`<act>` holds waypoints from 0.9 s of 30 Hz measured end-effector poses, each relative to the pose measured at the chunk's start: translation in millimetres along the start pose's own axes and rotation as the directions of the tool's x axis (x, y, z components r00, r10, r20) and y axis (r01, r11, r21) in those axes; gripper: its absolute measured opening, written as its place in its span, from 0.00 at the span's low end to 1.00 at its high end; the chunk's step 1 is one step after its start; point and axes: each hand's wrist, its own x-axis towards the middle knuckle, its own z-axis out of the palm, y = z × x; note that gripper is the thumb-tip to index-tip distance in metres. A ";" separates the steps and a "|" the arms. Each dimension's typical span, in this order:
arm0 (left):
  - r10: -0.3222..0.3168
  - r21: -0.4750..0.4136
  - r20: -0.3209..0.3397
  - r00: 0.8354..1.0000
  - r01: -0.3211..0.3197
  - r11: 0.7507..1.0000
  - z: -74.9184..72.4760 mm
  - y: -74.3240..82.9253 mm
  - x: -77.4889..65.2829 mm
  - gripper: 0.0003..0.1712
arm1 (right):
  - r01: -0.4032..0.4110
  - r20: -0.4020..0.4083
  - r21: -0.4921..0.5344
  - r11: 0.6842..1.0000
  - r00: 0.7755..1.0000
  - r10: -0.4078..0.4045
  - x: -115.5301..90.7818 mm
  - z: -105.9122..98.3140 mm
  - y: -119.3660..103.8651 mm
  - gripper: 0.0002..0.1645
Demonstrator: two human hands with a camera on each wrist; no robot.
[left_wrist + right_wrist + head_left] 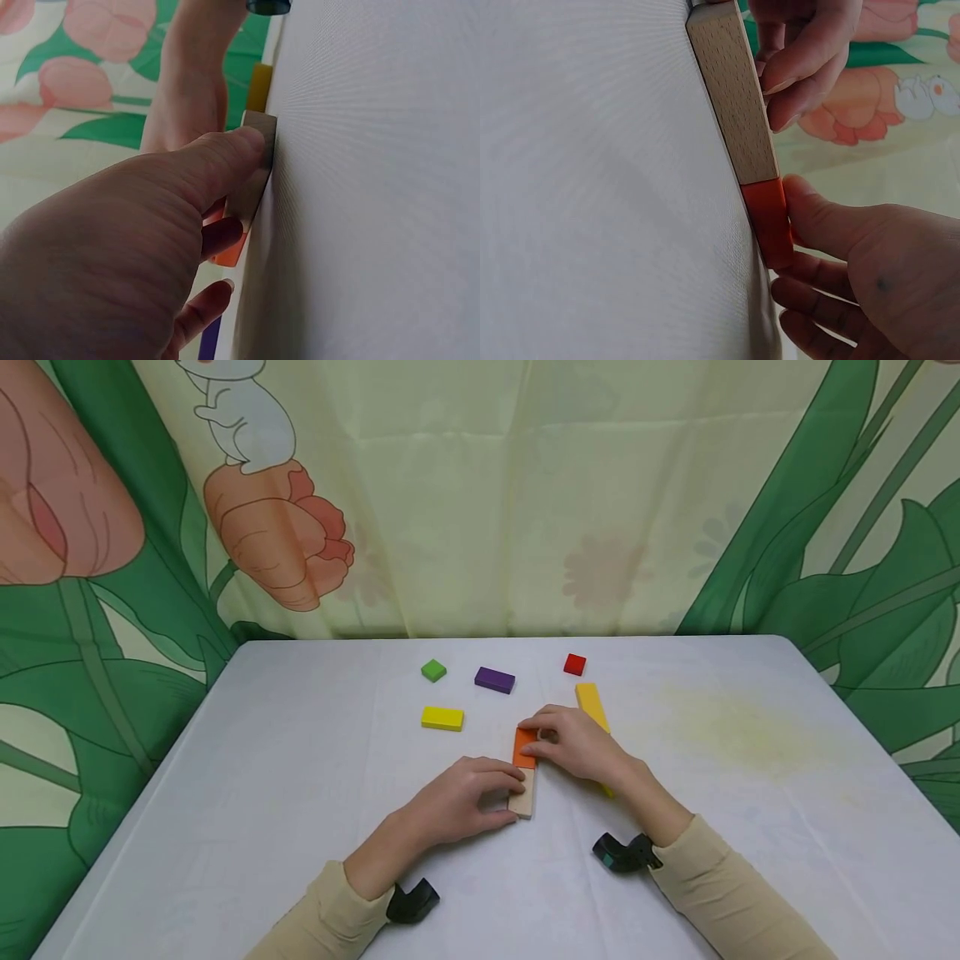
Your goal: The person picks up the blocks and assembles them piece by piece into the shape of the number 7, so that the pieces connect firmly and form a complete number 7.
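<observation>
A plain wooden block [523,800] and an orange block [522,742] lie end to end on the white table, the orange one farther away. My left hand [459,797] holds the wooden block from the left, thumb at its near end and fingers toward the joint. At the orange block, my right hand [579,745] pinches it between a thumb laid over it and fingers at its far end. In the right wrist view the wooden block [735,97] meets the orange block [769,221] with no visible gap.
A long yellow-orange block [592,706] lies partly under my right hand. Beyond are a yellow block [442,718], a green block [433,671], a purple block [495,680] and a red block [574,664]. A printed curtain [465,502] hangs behind the table [262,760].
</observation>
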 end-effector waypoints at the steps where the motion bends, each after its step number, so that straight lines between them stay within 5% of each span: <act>1: 0.001 -0.002 0.000 1.000 -0.001 1.000 0.0 0.3 0.3 0.18 | -0.001 0.001 0.001 1.000 1.000 0.001 0.0 -0.1 0.0 0.22; 13: -0.021 0.012 -0.004 1.000 0.021 1.000 0.6 2.3 1.1 0.18 | 0.018 0.009 0.012 1.000 1.000 -0.018 0.3 -0.9 0.0 0.22; 21: 0.031 0.030 -0.042 0.999 -0.030 0.999 2.1 0.9 0.6 0.17 | 0.020 0.018 0.015 1.000 1.000 -0.021 -0.1 -0.3 0.1 0.22; 27: 0.027 -0.005 -0.012 1.000 -0.027 1.000 1.3 0.4 1.7 0.18 | 0.037 0.018 0.004 0.999 0.999 -0.037 0.4 -0.2 0.9 0.22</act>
